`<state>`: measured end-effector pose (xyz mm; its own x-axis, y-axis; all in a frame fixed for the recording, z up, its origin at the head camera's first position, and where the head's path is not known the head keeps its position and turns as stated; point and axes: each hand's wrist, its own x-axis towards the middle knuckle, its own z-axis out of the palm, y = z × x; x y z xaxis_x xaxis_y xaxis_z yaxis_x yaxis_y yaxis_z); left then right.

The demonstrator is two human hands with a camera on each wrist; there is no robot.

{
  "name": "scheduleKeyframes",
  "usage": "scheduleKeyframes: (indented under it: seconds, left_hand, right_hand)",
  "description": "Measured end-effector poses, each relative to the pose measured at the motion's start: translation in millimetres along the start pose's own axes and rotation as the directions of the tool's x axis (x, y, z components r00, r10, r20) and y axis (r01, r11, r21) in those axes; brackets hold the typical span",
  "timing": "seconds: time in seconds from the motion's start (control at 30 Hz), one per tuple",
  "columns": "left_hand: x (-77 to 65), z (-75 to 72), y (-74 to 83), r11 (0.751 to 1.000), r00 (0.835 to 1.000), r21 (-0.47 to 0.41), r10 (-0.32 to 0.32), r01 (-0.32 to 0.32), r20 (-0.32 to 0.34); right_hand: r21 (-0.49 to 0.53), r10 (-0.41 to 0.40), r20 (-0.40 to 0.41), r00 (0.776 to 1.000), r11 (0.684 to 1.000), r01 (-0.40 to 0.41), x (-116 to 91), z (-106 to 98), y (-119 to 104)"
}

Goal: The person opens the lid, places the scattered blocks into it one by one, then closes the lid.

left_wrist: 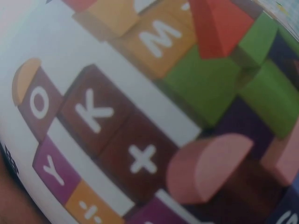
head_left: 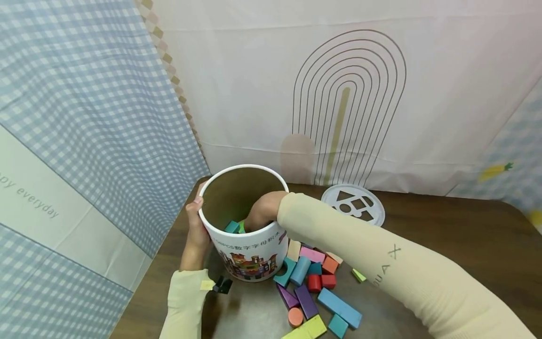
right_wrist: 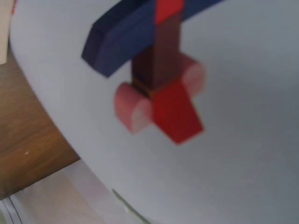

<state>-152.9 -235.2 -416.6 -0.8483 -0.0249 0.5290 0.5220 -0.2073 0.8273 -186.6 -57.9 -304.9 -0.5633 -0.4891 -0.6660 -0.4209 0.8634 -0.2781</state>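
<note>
Behind your work hang a creased white cloth (head_left: 237, 70) and, toward ten o'clock, a blue-and-white checked cloth (head_left: 93, 94). Your dark wood-grain tabletop (head_left: 444, 235) carries a smooth white cylindrical bucket (head_left: 254, 247) with printed coloured blocks round its wall. Your left hand (head_left: 198, 228) grips its rim at nine o'clock; your right hand (head_left: 266, 209) reaches in over the rim near three o'clock, fingers hidden, so whether they hold anything you cannot tell. At that hand's wrist, your cream sleeve (head_left: 360, 240) blocks part of a flat, round white lid (head_left: 360, 190) with cut-out shapes. At four o'clock from the bucket lie a long blue bar (head_left: 340, 307), a purple block (head_left: 306, 301) and a salmon cylinder (head_left: 295, 317); inside sits a teal block (head_left: 232, 227).
</note>
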Motion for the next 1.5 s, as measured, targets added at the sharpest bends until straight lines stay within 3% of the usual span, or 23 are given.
scheduleKeyframes:
  seconds: [0.03,0.13,0.27,0.6,0.67,0.77,0.87,0.93,1.0,1.03,1.13,1.2,1.3,1.4,1.5]
  left_hand:
    - [-0.2,-0.5,-0.5,1.0,1.0,0.003,0.0,0.0,0.001]
    - [-1.1,8.0,9.3,1.0,1.0,-0.001,-0.008,0.008,-0.012]
    - [-1.5,14.9,15.4,1.0,1.0,-0.008,-0.018,0.018,-0.009]
    - [-2.1,13.7,17.6,1.0,0.999,-0.014,-0.002,0.002,-0.04]
    - [-1.6,13.0,18.2,1.0,0.999,-0.015,0.003,-0.003,-0.035]
    - [-0.8,12.9,19.0,1.0,1.0,-0.015,0.003,-0.003,-0.03]
    - [0.2,13.5,18.5,1.0,1.0,-0.014,-0.009,0.009,-0.025]
    - [-0.4,13.2,17.0,1.0,0.999,-0.009,-0.019,0.019,-0.026]
    - [-2.5,12.4,14.9,1.0,0.999,-0.008,-0.028,0.028,-0.028]
    - [-3.8,12.2,13.2,1.0,0.999,-0.006,-0.031,0.031,-0.03]
    - [-7.9,12.0,9.8,0.999,0.999,-0.001,-0.036,0.036,-0.029]
    - [-9.4,12.4,9.3,0.999,0.999,0.015,-0.043,0.043,-0.032]
    - [-9.0,13.6,11.3,0.998,0.997,0.03,-0.061,0.062,-0.041]
    - [-6.3,14.6,14.5,0.997,0.996,0.03,-0.069,0.071,-0.051]
    - [-3.0,16.1,18.0,0.998,0.996,0.021,-0.066,0.067,-0.054]
  right_hand:
    - [0.031,0.052,-0.02,0.998,0.998,-0.052,-1,1,-1]
    - [0.006,0.098,-0.031,0.995,0.995,-0.098,0,1,-1]
    - [0.068,0.163,-0.066,0.984,0.985,-0.158,-2,3,1]
    - [0.033,0.165,-0.093,0.982,0.986,-0.162,-3,1,-4]
    - [0.001,0.115,-0.048,0.992,0.993,-0.115,0,0,-5]
    - [-0.073,-0.022,0.044,0.999,0.997,0.025,5,-2,-4]
    - [-0.143,-0.193,0.128,0.973,0.967,0.211,11,-3,-3]
    - [-0.172,-0.285,0.128,0.95,0.937,0.305,16,-3,-3]
    - [-0.211,-0.408,0.091,0.908,0.884,0.418,19,-2,-4]
    - [-0.23,-0.477,0.056,0.877,0.849,0.476,20,-2,-4]
    - [-0.278,-0.648,-0.123,0.751,0.749,0.601,21,-2,-3]
    - [-0.326,-0.7,-0.272,0.661,0.713,0.621,16,-2,0]
    - [-0.398,-0.701,-0.459,0.545,0.711,0.58,4,-2,6]
    - [-0.436,-0.686,-0.566,0.458,0.72,0.539,-12,-1,15]
    - [-0.436,-0.682,-0.627,0.377,0.708,0.555,-27,5,28]
